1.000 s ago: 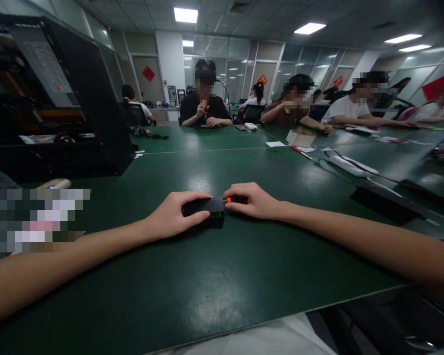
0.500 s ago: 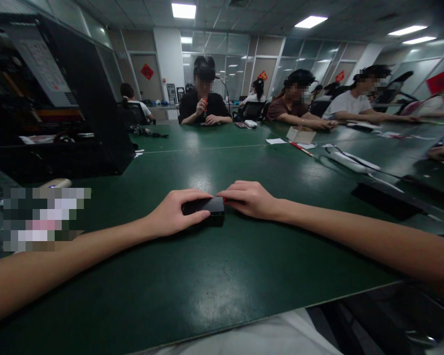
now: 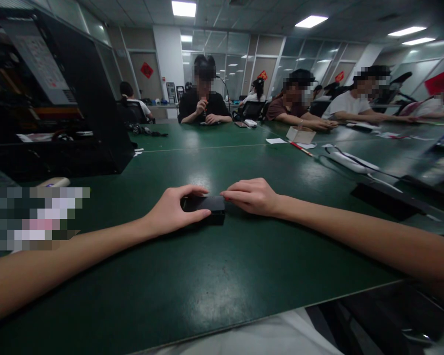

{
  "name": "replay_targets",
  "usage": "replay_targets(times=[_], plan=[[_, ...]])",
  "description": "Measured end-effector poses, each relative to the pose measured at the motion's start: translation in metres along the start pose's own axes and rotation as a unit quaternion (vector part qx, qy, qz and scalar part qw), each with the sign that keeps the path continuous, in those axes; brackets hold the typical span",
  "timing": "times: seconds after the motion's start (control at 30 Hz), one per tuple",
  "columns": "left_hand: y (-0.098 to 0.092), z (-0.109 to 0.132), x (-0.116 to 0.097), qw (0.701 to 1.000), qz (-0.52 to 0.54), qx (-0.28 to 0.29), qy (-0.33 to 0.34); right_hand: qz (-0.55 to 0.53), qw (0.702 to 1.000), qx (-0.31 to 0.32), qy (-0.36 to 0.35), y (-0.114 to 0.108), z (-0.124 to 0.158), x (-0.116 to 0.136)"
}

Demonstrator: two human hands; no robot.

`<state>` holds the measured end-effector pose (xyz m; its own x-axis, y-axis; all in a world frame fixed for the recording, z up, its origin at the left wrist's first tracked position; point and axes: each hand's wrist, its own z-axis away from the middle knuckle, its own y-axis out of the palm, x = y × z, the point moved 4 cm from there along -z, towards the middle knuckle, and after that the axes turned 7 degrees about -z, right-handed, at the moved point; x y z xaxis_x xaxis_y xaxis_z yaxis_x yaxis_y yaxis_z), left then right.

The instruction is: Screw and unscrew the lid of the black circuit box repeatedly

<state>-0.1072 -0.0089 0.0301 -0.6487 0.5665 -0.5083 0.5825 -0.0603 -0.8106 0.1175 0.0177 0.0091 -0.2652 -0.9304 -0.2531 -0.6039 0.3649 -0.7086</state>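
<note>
A small black box (image 3: 215,204) lies flat on the green table (image 3: 192,276) in front of me. My left hand (image 3: 172,209) wraps round its left end, thumb along the near side and fingers at the far side. At the box's right end is my right hand (image 3: 253,197), its fingers pinched together close to the edge. A trace of red shows at those fingertips, too small to name. The curled fingers hide whatever else is there.
A large black computer case (image 3: 92,98) with an open side stands at the left. On the right lie a white power strip (image 3: 349,160) with cables and a flat black object (image 3: 386,199). A small carton (image 3: 300,134) sits farther back. Several people sit around the table.
My right hand has risen slightly, and less red shows at its fingertips. My left forefinger has lifted a little from the box, which has hardly moved.
</note>
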Motion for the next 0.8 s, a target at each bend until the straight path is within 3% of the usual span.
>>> replay_targets(times=[0.27,0.53,0.8], plan=[[-0.001,-0.002,0.006,0.998,-0.032,-0.022,-0.056,0.02,0.999,-0.008,-0.025,-0.003,0.0,-0.006],[0.003,-0.002,0.01,0.998,0.047,0.02,-0.042,0.015,0.999,0.001,-0.038,-0.003,0.011,-0.017],[0.004,-0.002,0.009,0.997,0.058,0.025,-0.051,-0.03,0.999,0.034,-0.022,-0.001,0.01,-0.017]])
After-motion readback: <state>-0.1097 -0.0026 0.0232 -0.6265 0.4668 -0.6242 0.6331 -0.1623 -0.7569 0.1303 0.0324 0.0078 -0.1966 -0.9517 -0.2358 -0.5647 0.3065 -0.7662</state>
